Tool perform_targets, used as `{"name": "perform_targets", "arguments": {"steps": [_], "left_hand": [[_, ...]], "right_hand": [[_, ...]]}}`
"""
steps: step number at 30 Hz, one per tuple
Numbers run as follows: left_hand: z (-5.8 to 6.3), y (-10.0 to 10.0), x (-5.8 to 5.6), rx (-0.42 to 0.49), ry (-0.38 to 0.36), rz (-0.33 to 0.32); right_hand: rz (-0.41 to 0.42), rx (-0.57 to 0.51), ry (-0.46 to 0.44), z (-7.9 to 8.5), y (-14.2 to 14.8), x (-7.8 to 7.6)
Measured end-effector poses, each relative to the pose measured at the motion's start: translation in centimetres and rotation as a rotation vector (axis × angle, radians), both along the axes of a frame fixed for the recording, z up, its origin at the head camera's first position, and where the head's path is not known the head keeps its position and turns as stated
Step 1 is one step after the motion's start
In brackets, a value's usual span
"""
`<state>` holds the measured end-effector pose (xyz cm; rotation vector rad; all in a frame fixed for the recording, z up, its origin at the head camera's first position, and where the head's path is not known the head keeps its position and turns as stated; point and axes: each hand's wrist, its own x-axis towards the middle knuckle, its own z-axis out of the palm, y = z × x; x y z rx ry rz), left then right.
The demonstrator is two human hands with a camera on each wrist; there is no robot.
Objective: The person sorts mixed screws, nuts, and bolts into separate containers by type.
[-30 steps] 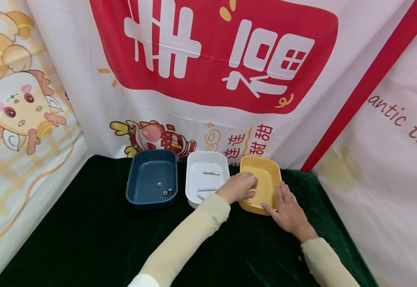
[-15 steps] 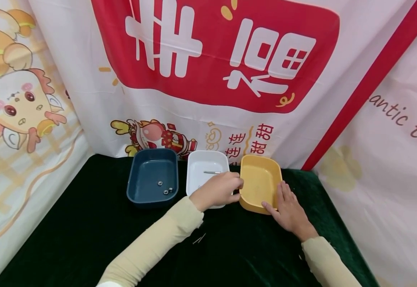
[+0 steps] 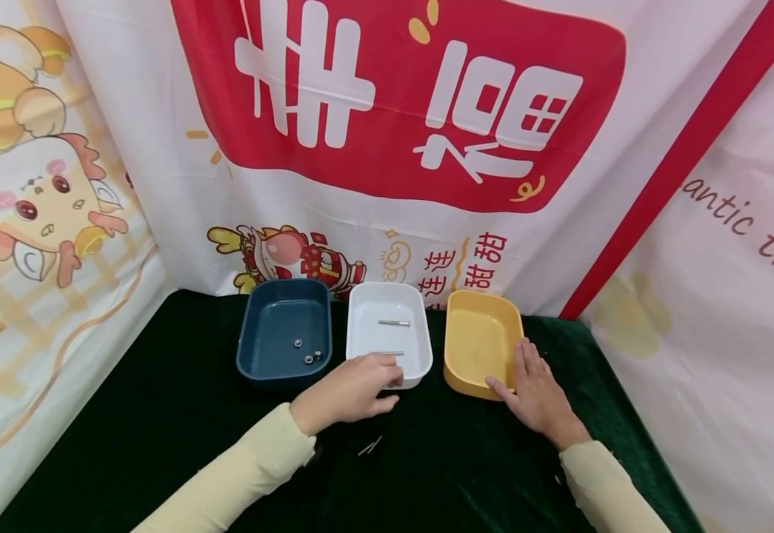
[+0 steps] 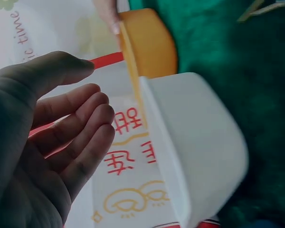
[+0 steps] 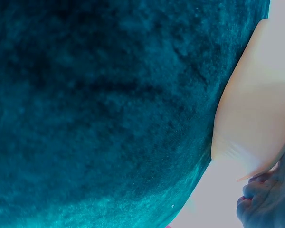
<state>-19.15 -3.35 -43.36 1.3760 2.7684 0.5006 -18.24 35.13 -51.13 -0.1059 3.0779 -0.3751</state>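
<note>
My left hand (image 3: 349, 392) hovers over the near edge of the white tray (image 3: 369, 314), fingers loosely bent. In the left wrist view that left hand (image 4: 61, 128) holds nothing, its thumb apart from the fingertips. Two metal screws (image 3: 394, 323) show inside the white tray; my hand covers its front part. At right, my right hand (image 3: 538, 392) rests against the yellow tray (image 3: 483, 333), its fingers straight along the right wall and the thumb at the front rim. Thin metal screws (image 3: 369, 446) lie on the cloth in front of the white tray.
A dark blue tray (image 3: 269, 318) with three metal nuts (image 3: 309, 359) stands left of the white one. Dark green cloth (image 3: 453, 474) covers the table. Printed white curtains (image 3: 387, 185) hang close behind the trays and at both sides.
My left hand has moved left and nearer, from the yellow tray to the white tray's front edge. The screws on the cloth have come into view. My right hand stays in place.
</note>
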Motion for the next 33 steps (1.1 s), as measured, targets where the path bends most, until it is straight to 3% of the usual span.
{"name": "perform_targets", "arguments": {"steps": [8, 17, 26, 33], "left_hand": [[-3.0, -3.1, 1.1, -0.064, -0.150, 0.029], [-4.9, -4.5, 2.4, -0.103, -0.273, 0.051], [-6.6, -4.5, 3.1, -0.108, -0.314, 0.070], [-7.1, -4.5, 3.5, -0.110, -0.325, 0.090]], "right_hand": [[0.005, -0.008, 0.004, -0.1, -0.1, -0.1], [0.003, -0.021, 0.013, 0.1, -0.1, 0.1], [-0.003, -0.017, 0.014, 0.1, -0.1, 0.2], [-0.001, -0.018, 0.017, -0.1, 0.0, 0.1]]}}
